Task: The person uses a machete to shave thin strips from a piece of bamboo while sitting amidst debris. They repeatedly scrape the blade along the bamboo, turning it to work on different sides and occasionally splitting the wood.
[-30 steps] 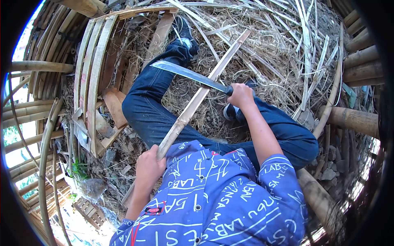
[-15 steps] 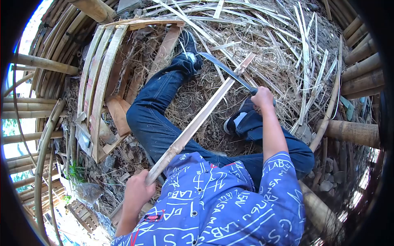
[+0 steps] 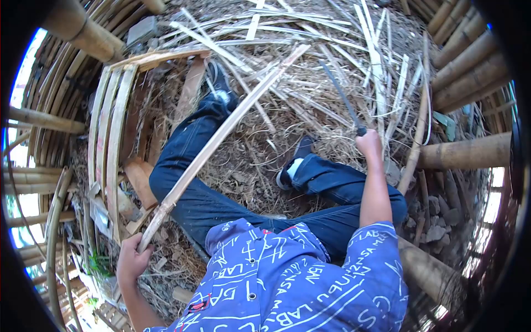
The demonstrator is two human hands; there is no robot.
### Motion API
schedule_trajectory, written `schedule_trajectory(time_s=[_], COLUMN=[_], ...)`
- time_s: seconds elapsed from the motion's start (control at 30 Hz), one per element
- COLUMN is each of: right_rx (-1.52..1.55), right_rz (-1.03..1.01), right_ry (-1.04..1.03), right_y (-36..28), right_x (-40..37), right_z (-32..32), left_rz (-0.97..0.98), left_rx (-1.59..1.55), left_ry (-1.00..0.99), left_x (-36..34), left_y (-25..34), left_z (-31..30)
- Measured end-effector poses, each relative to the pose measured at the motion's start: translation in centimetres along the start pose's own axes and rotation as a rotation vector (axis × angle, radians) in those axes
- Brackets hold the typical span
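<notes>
L hand (image 3: 133,260) clenched on bamboo slat (image 3: 221,133); R hand (image 3: 369,145) grasping machete (image 3: 340,97), handle hidden

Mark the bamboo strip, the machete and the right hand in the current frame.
bamboo strip (image 3: 221,143): head view, about mid-length on its flat face.
machete (image 3: 340,94): head view, middle of the blade.
right hand (image 3: 369,145): head view, back of the closed fist.

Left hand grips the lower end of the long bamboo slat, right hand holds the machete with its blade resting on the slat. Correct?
One slip: in the head view the machete in the right hand is clear of the bamboo slat, not touching it. The left hand does grip the slat's lower end.
</notes>
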State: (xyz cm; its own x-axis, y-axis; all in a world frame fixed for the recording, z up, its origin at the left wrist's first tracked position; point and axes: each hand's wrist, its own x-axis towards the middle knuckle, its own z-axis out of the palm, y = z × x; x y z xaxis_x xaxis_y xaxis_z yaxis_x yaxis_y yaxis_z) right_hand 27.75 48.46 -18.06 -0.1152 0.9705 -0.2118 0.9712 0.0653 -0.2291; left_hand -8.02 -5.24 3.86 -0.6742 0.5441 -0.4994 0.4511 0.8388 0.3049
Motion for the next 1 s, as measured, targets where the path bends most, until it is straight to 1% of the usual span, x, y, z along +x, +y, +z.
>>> schedule_trajectory(time_s=[0.03, 0.1, 0.13, 0.17, 0.23, 0.27, 0.3, 0.37, 0.43, 0.5, 0.53, 0.57, 0.63, 0.67, 0.73, 0.77, 0.83, 0.87, 0.93, 0.97, 1.0], right_rx=[0.047, 0.107, 0.173, 0.196, 0.395, 0.581, 0.78, 0.993, 1.156, 1.262, 1.301, 1.328, 1.32, 1.288, 1.225, 1.193, 1.163, 1.141, 1.109, 1.087, 1.124], right_rz=[-0.01, 0.041, 0.026, 0.031, -0.023, -0.033, 0.104, 0.091, 0.142, 0.172, 0.191, 0.193, 0.179, 0.164, 0.137, 0.127, 0.081, 0.071, 0.076, 0.033, 0.037], right_ry=[0.005, 0.018, -0.002, 0.038, -0.011, -0.059, -0.156, -0.222, -0.269, -0.311, -0.356, -0.398, -0.483, -0.52, -0.588, -0.619, -0.634, -0.625, -0.613, -0.633, -0.626], right_y=[-0.3, -1.1, -1.5, -1.9, -0.8, -1.4, -2.0, -3.7, -5.5, -6.2, -6.7, -7.1, -7.2, -7.1, -6.9, -6.8, -6.7, -6.8, -7.1, -7.2, -7.1], right_x=[-0.4, -2.0, -2.8, -3.9, -3.9, -4.8, -5.8, -8.1, -10.7, -13.1, -14.4, -15.8, -17.7, -18.3, -19.4, -19.8, -20.3, -20.5, -20.8, -20.8, -20.7], right_z=[-0.3, -0.9, -1.2, -1.5, 0.2, 0.1, 0.0, -0.6, -0.6, 1.5, 2.0, 2.4, 3.3, 3.7, 3.7, 3.6, 3.5, 3.1, 2.3, 2.2, 2.0], left_rz=[0.028, 0.064, 0.04, 0.053, 0.061, 0.059, 0.06, -0.012, 0.025, 0.024, 0.055, 0.186, 0.161, 0.17, 0.077, 0.075, 0.048, 0.093, 0.081, 0.091, 0.083], left_rx=[0.001, -0.286, -0.362, -0.36, -0.411, -0.446, -0.45, -0.525, -0.499, -0.477, -0.41, -0.348, -0.122, -0.124, -0.035, -0.044, 0.012, 0.076, 0.073, 0.093, 0.092], left_ry=[-0.001, -0.137, -0.192, -0.19, -0.29, -0.325, -0.322, -0.375, -0.378, -0.414, -0.395, -0.293, -0.207, -0.201, -0.122, -0.107, 0.026, 0.071, 0.106, 0.116, 0.118], left_x=[1.0, 3.1, 3.9, 4.5, 5.4, 5.7, 6.1, 6.8, 8.1, 9.2, 9.6, 9.8, 10.5, 10.5, 10.3, 10.0, 9.2, 9.3, 9.5, 9.6, 9.7], left_y=[0.2, -0.5, -0.9, -0.8, 0.2, 0.4, 0.8, 1.3, -0.1, -0.3, -0.1, 0.2, 1.0, 1.7, 3.4, 4.6, 6.3, 5.9, 5.7, 5.6, 5.5], left_z=[0.3, 1.6, 2.2, 2.5, 3.1, 3.9, 4.7, 6.2, 8.7, 10.8, 11.7, 12.7, 13.5, 13.5, 13.6, 13.7, 13.9, 14.8, 15.3, 15.3, 15.3])
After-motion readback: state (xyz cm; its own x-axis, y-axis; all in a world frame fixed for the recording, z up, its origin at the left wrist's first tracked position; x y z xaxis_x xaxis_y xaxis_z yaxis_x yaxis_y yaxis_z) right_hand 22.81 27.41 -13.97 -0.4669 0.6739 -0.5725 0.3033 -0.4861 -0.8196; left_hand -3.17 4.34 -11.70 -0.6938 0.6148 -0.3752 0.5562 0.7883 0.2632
